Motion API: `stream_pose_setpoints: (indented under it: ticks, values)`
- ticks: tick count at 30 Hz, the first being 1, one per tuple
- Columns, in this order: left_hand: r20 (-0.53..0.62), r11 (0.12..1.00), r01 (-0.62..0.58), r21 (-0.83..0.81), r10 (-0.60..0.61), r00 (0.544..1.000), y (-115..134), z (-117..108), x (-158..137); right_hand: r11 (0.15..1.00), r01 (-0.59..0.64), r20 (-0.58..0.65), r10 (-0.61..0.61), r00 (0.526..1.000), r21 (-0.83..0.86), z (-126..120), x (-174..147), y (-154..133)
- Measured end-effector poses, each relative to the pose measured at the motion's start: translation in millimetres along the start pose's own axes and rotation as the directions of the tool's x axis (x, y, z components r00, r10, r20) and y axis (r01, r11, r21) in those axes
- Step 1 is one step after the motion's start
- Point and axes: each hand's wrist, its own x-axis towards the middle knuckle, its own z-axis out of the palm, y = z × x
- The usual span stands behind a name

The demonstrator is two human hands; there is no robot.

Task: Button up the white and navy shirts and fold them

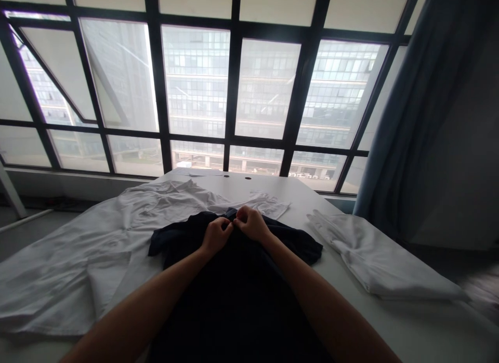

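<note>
A dark navy short-sleeved shirt [241, 290] lies spread on the white table, its collar end away from me and its sleeves out to both sides. My left hand [217, 234] is closed in a pinch on the cloth just below the collar. Right beside it, my right hand [251, 223] pinches the same spot, thumb and forefinger together. The fingertips of both hands nearly meet at the shirt's neck opening. Whatever small part sits between them is too dark and small to make out.
White crumpled garments [117, 222] cover the table's left side and reach behind the shirt. A folded white garment [374, 254] lies at the right on the white table [280, 183]. Beyond stand large black-framed windows [230, 82], with a blue-grey curtain [397, 124] at the right.
</note>
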Motion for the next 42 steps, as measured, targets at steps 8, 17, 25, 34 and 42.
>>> stream_pose_setpoints:
  ticks: [8,17,25,34,42]
  values:
    - [0.023,1.0,0.006,-0.006,-0.006,1.0,-1,0,1,0.958,-0.151,0.129,0.122,0.984,0.243,-1,1,5]
    - [0.037,0.997,-0.033,-0.068,0.036,0.999,-6,2,2,0.982,-0.062,0.127,0.04,0.991,0.18,2,0,12]
    - [0.068,0.993,-0.033,-0.117,0.042,0.997,-7,2,3,0.98,0.174,0.129,-0.161,0.978,-0.093,-2,-3,6]
    - [0.094,0.989,-0.028,-0.142,0.041,0.995,-8,3,4,0.931,0.284,0.181,-0.246,0.952,-0.23,-3,-7,-2]
    - [0.06,0.989,-0.03,-0.147,0.039,0.997,-7,3,5,0.949,0.24,0.137,-0.215,0.967,-0.205,-2,-4,6]
